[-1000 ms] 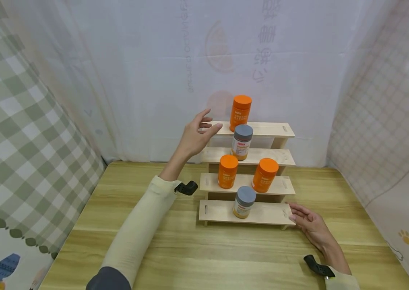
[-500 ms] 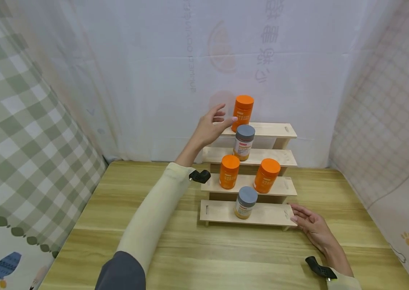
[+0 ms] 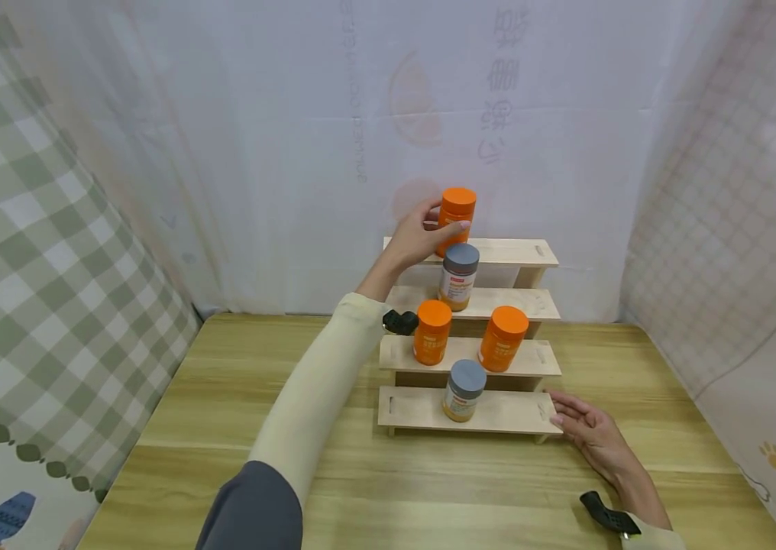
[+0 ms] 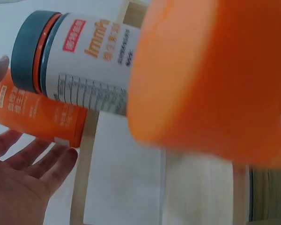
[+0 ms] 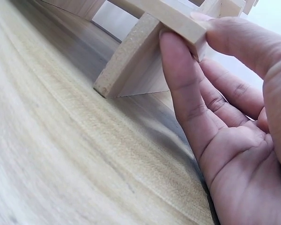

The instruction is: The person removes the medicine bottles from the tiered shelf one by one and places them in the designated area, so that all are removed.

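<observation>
My left hand [image 3: 418,233] is at the orange jar [image 3: 458,205] on the top step, thumb across its front and fingers curving behind its left side. In the left wrist view, the fingers [image 4: 35,159] lie along that orange jar [image 4: 42,112], some tips hidden by it. A grey-lidded jar [image 3: 459,276] stands just in front on the second step. My right hand [image 3: 594,435] pinches the right end of the bottom step of the wooden stepped shelf [image 3: 388,409]; in the right wrist view, the fingers [image 5: 180,70] press under its board [image 5: 178,23], thumb on top.
Two more orange jars, a left one [image 3: 432,332] and a right one [image 3: 503,338], stand on the third step. Another grey-lidded jar [image 3: 464,390] is on the bottom step. The shelf stands on a wooden table [image 3: 257,428], with a white sheet [image 3: 278,191] hanging behind.
My left hand has moved right, from beside the top step to around the orange jar. The right hand has kept its hold on the shelf's end. The jars have stayed in place.
</observation>
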Available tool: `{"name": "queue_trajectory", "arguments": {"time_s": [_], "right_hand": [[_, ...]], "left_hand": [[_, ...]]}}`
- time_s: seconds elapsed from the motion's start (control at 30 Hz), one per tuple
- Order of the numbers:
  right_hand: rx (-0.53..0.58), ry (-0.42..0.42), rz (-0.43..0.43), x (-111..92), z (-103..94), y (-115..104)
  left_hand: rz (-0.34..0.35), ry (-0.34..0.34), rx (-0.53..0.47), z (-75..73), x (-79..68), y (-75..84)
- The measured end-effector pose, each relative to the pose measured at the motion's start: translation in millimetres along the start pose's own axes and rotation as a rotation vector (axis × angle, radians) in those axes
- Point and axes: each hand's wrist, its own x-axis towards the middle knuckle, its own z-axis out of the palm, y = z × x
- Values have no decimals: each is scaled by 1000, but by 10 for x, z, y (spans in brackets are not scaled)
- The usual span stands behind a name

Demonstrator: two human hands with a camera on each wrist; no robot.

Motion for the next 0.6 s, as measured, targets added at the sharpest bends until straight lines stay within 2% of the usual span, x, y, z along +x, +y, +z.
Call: {"name": "queue_trajectory", "arguments": {"time_s": [0.27, 0.6], "right_hand": [[-7, 2, 2, 18, 7, 19], [4, 16, 0, -5, 11, 1]], "left_hand": [[16, 28, -11, 52, 78, 35], [32, 60, -60, 37, 43, 57]]}}
